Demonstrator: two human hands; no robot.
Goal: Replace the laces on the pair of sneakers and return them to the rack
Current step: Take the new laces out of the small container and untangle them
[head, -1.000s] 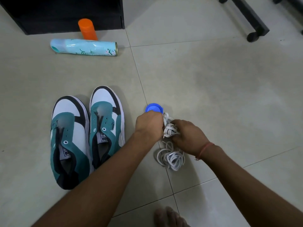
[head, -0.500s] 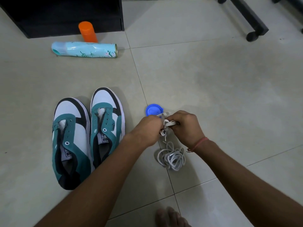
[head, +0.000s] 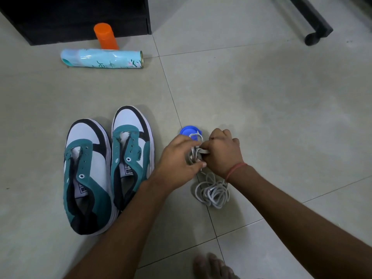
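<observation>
Gripping one knotted bundle of white laces [head: 198, 153] at frame centre, left hand [head: 179, 158] and right hand [head: 223, 154] pinch it from opposite sides; slack coils on the floor [head: 261, 107] below. Hard pulling would likely tighten the tangle. Unlaced sneakers [head: 108, 168] lie centre-left; open tile stretches right.

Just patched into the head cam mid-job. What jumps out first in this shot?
Both hands meet at centre: the left hand and right hand grip a tangle of white laces whose loose coils lie on the tiled floor below them. Left of the hands, a pair of teal, white and black sneakers sits side by side with bare eyelets. Farther back, a pale blue spray can lies on its side in front of an upright orange cylinder.
</observation>
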